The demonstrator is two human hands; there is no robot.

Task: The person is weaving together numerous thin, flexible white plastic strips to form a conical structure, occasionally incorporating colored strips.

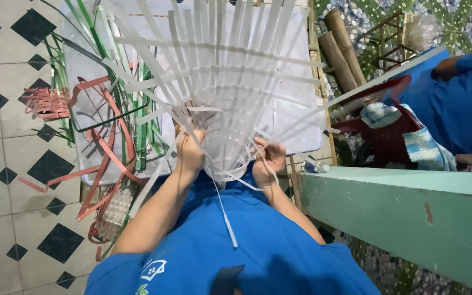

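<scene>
1. The left hand (190,153) is closing its fingers around several white plastic strips at the narrow base of the woven fan of white strips (222,82), which is spreading upward and away from the person's chest.
2. The right hand (269,161) is pinching one white strip just beside that base, thumb and fingers shut on it.
3. A loose white strip end (226,216) is hanging down from the base over the blue shirt (236,251).
4. The fan is being held in the air between both hands, above a clear plastic sheet (296,125) on the table.
5. Red strips (110,142) and green strips (143,136) are lying tangled on the tiled floor (6,164) to the left; a green-painted ledge (400,207) is running along the right.
6. Judged risk: the upright strips are fanning loosely, so a slackening left-hand hold could let the woven rows slide apart. Pulling the pinched strip too hard could kink it or bunch the base unevenly.
</scene>
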